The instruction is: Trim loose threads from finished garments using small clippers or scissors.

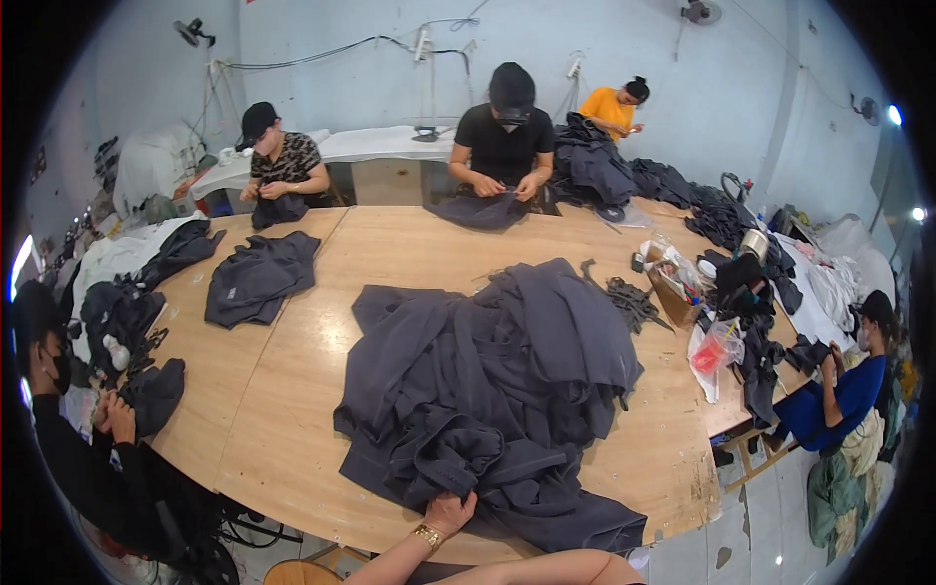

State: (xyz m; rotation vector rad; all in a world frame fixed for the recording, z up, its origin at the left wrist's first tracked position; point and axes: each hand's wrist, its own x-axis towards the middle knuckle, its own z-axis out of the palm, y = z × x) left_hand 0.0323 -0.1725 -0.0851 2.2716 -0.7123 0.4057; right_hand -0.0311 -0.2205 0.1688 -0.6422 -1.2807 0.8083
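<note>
Loosely heaped garments (pixel 468 361), dark grey, crumpled

A shiny, gold-coloured band (pixel 426 534) is worn around the left wrist; whether it is formed as a watch or a bracelet cannot be made out. The left hand (pixel 448 511) is left bare, as is the left forearm (pixel 392 563), by which the lower edge is met. The right arm (pixel 575 566) is likewise uncovered, its rounded outline partly cut off by the lower edge.
</note>
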